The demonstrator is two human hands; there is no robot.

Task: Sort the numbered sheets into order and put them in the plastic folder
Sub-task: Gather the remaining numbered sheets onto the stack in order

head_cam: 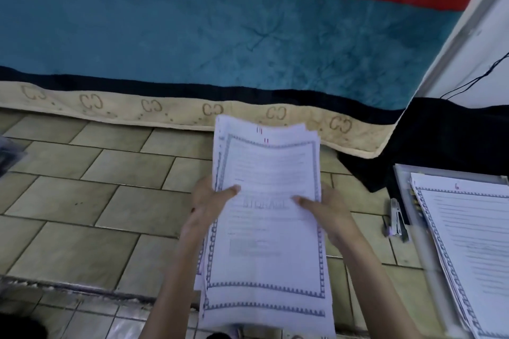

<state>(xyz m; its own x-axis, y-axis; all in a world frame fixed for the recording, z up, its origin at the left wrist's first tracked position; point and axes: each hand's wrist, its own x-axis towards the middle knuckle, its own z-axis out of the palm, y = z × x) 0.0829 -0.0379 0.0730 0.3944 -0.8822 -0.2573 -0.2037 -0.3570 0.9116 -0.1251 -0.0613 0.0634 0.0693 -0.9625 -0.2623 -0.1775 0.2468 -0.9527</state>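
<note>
Both hands, left hand [205, 202] and right hand [329, 210], are gripping the fanned stack of sheets [268, 217] above the tiled floor [82, 201], thumbs on top; the loose, probably misaligned edges are risking slips before the plastic folder [402, 173] at right.

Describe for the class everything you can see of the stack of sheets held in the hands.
The stack of sheets is white printed paper, each page framed by a dark patterned border. It is loosely fanned, with edges offset at top and bottom. A red handwritten number, apparently 11, marks the top of the front sheet. It is held above the tiled floor. The left hand and right hand grip its sides, thumbs pressing on the front page.
</note>
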